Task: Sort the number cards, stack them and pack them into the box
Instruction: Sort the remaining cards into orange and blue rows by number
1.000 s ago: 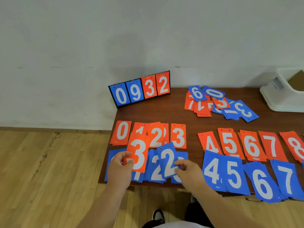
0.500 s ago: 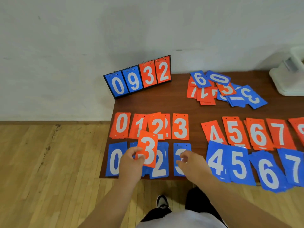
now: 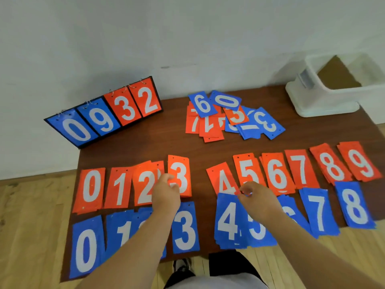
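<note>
Brown wooden surface [image 3: 187,147] against a white wall, wood floor showing at lower left of the frame. Sorted number cards are being kept in two rows across the lower half, orange above and blue below. An unsorted pile [image 3: 229,122] is lying at upper centre. The white box [image 3: 325,101] is standing at upper right, with no cards visible inside. A flip scoreboard [image 3: 104,115] is standing at upper left.

Left grip [image 3: 165,192], a bare hand: the orange 3 card [image 3: 183,174] is being pinched at its left edge, fingers curled, just right of the orange 2 pile [image 3: 143,184].

Right grip [image 3: 256,199]: the fingers are being curled at the top edges of the blue 4 pile [image 3: 228,222] and blue 5 pile [image 3: 260,234]. Whether a card is being held cannot be told.

Judged step: the orange 3 is being placed. Stacking and packing are not yet begun.

Risks being noted:
- The orange 2 pile is fanned and touching the 3, so it could be dragged askew on release.
- The blue row is lying at the near edge under both forearms, so cards could be swept to the floor.
- The blue 4 and 5 piles are overlapping and could be merged when lifted.
</note>
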A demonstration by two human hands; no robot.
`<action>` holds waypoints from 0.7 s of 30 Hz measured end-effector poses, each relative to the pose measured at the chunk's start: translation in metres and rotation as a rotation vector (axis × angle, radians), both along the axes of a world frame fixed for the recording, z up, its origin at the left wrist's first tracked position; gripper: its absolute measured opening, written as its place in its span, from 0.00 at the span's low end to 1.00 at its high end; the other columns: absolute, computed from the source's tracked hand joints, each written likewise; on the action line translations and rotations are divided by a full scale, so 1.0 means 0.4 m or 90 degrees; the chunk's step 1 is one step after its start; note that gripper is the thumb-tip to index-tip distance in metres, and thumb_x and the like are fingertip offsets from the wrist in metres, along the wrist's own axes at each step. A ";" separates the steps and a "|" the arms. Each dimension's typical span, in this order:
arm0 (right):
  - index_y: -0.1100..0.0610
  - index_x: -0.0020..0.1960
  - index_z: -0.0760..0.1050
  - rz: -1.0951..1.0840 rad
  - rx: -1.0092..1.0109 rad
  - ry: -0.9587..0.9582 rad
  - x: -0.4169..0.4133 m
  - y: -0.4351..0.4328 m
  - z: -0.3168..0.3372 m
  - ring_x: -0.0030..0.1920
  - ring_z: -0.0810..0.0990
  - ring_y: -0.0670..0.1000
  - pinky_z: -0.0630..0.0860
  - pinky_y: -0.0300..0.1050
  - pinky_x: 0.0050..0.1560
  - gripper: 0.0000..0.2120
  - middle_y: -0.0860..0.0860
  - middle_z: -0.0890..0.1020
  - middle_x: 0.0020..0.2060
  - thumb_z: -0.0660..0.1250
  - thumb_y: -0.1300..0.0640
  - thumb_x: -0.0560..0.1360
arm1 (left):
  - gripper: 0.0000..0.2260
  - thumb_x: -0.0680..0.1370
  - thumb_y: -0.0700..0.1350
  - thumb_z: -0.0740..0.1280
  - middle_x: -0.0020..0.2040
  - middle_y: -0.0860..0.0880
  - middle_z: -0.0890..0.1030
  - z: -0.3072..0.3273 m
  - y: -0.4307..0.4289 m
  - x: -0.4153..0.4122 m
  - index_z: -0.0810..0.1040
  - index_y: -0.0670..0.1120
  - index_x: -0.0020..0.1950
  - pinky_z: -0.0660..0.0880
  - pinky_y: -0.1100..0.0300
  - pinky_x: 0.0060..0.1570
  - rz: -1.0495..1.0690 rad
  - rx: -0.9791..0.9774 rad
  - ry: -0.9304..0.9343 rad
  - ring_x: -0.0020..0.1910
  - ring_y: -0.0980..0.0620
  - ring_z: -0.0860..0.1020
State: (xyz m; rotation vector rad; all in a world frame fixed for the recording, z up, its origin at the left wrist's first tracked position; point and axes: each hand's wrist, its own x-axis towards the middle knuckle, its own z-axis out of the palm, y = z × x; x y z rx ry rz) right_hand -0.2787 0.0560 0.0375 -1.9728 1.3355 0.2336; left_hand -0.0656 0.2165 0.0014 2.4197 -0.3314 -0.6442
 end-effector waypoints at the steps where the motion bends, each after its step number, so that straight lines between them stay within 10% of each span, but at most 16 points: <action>1: 0.49 0.61 0.77 0.004 -0.006 0.002 0.000 -0.028 -0.005 0.41 0.80 0.47 0.79 0.42 0.36 0.11 0.46 0.81 0.57 0.67 0.50 0.80 | 0.10 0.80 0.46 0.69 0.64 0.49 0.79 -0.009 -0.009 0.001 0.77 0.54 0.61 0.72 0.63 0.45 -0.011 0.046 -0.020 0.59 0.52 0.76; 11: 0.51 0.63 0.78 0.017 -0.041 -0.020 0.053 -0.343 -0.044 0.47 0.77 0.49 0.74 0.42 0.40 0.14 0.51 0.80 0.61 0.68 0.52 0.78 | 0.21 0.77 0.58 0.71 0.65 0.50 0.74 0.007 -0.159 -0.002 0.74 0.56 0.68 0.73 0.53 0.60 -0.025 0.154 -0.082 0.65 0.48 0.72; 21: 0.55 0.68 0.74 -0.026 -0.170 0.015 0.096 -0.679 -0.116 0.69 0.67 0.64 0.71 0.59 0.67 0.22 0.58 0.66 0.72 0.71 0.50 0.76 | 0.30 0.76 0.61 0.71 0.72 0.46 0.69 -0.022 -0.488 0.119 0.68 0.54 0.75 0.74 0.45 0.66 -0.019 0.155 -0.086 0.71 0.42 0.69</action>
